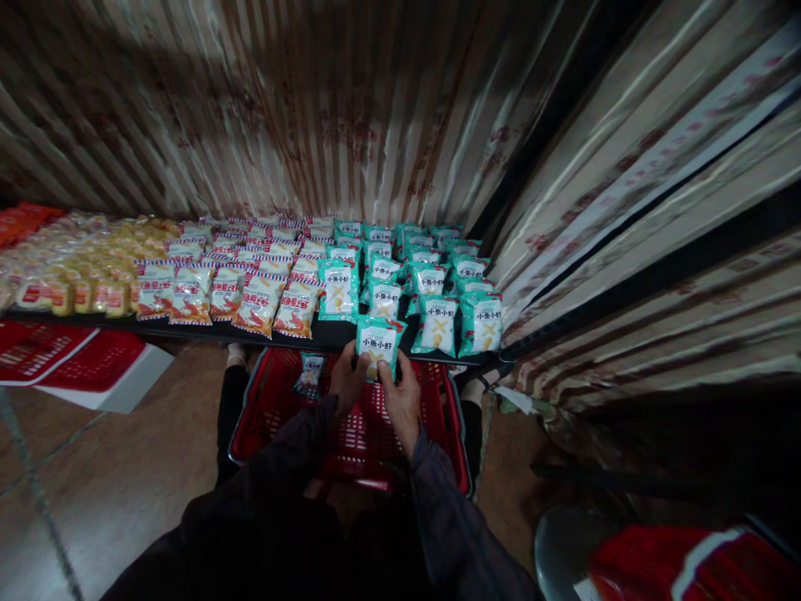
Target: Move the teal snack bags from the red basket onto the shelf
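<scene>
A teal-and-white snack packet (pixel 380 342) is held upright between my two hands, above the back edge of a red basket (pixel 281 430). My left hand (pixel 349 380) grips its left side and my right hand (pixel 402 396) its lower right, with thumbs on the front. Another small packet (pixel 309 374) lies in the basket, left of my hands. Rows of teal packets (pixel 436 324) stand on the black shelf (pixel 335 334) just beyond. Farther left on it are white packets with red lettering (pixel 255 302).
Yellow packaged items (pixel 97 280) and orange packets (pixel 25 221) fill the shelf's left end. A red-and-white box (pixel 93 359) sits below at left. Striped curtains (pixel 313 108) hang behind and at right. A metal stool (pixel 563 547) and red item (pixel 688 559) are at lower right.
</scene>
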The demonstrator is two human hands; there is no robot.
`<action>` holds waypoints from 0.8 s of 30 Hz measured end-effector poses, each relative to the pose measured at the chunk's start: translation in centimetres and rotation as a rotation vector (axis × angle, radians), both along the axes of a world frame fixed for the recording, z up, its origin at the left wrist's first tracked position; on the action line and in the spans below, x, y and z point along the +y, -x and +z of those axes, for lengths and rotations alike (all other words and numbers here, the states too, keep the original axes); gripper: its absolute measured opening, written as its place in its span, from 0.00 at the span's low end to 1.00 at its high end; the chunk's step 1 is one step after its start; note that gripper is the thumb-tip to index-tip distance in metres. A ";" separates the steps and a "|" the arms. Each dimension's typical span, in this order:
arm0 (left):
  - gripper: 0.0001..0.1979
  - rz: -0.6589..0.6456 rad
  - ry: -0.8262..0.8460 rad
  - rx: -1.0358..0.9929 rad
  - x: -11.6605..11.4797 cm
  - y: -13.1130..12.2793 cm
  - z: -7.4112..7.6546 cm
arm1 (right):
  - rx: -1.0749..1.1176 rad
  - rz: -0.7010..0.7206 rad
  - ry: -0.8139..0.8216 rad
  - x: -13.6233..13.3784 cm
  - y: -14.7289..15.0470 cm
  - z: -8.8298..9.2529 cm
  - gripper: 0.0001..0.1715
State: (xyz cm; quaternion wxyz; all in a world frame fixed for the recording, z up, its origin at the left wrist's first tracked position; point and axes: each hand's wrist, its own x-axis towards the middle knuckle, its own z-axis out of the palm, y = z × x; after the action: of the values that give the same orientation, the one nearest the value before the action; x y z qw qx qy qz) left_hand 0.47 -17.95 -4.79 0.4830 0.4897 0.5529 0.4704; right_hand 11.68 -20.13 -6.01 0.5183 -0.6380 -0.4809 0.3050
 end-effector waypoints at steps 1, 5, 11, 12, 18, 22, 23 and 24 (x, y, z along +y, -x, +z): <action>0.24 -0.002 -0.002 -0.008 0.2 0.0 0.1 | -0.016 0.001 -0.015 0.2 0.0 0.1 0.30; 0.25 -0.023 -0.011 -0.055 0.6 0.0 0.8 | -0.110 -0.037 -0.071 0.9 -0.1 0.3 0.27; 0.27 -0.076 -0.040 -0.064 1.1 0.2 1.2 | -0.144 -0.093 -0.117 1.7 -0.3 -0.1 0.27; 0.27 -0.076 -0.045 -0.059 1.2 0.2 1.2 | -0.136 -0.088 -0.118 1.8 -0.3 -0.1 0.26; 0.24 -0.032 -0.101 0.007 2.3 0.2 0.9 | -0.153 -0.076 -0.176 3.0 -0.4 0.3 0.23; 0.23 0.024 -0.168 0.084 3.1 0.0 0.3 | -0.138 -0.083 -0.193 3.7 -0.5 0.5 0.22; 0.23 0.018 -0.182 0.086 3.3 0.0 0.1 | -0.126 -0.093 -0.188 3.9 -0.5 0.5 0.22; 0.23 0.015 -0.190 0.082 3.4 -0.1 0.0 | -0.112 -0.102 -0.180 4.0 -0.5 0.5 0.23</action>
State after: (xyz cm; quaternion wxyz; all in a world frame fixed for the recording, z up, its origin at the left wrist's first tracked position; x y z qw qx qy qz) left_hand 0.56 -14.51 -4.78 0.4077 0.5482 0.5285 0.5039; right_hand 12.15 -16.10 -5.53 0.5607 -0.6285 -0.5016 0.1976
